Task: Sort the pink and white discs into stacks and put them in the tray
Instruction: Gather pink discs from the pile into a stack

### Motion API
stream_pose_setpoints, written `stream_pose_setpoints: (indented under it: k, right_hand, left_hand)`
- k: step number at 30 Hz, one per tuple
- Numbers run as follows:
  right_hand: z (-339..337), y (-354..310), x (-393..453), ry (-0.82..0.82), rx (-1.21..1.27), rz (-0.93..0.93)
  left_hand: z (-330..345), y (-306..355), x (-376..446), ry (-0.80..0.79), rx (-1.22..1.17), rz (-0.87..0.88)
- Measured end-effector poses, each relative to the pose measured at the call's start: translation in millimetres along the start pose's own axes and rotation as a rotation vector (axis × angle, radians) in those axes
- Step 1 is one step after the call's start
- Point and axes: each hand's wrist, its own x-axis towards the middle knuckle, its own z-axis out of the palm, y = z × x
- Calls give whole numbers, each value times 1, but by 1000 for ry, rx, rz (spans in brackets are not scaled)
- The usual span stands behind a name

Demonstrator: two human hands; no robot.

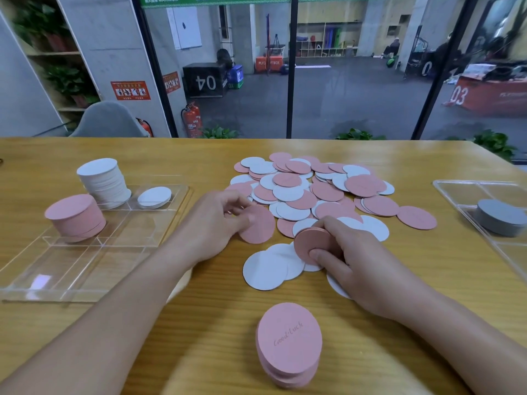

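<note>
we read this as a gym-side office: long wooden table (370, 309) against glass wall, beyond it numbered black plyo box (204, 80), red plyo box (490, 95), wooden cubby shelves (325, 41), red fire extinguishers (191, 119).

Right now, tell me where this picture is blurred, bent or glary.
Head view: both forearms smear with motion blur near the bottom edge; wide-angle bending curves the table edge and window posts; the clear tray shows soft glare; the background beyond the glass is soft.
</note>
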Motion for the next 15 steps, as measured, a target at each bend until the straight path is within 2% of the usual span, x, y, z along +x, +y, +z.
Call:
stream_pose_setpoints:
  k: [2,6,10,15]
  right_hand:
    - [-1,0,-1,1,-8,4]
    - [-1,-2,-1,6,-6,9]
    - [-1,-2,-1,4,-5,5]
    - [-2,-3,-1,4,-16,10]
  left_hand:
    - [1,5,-2,43,-102,-3]
    - [2,15,-6,-39,-223,-47]
    - [-1,4,-2,50,-148,-64]
    - [-3,9,-4,14,-162,-2]
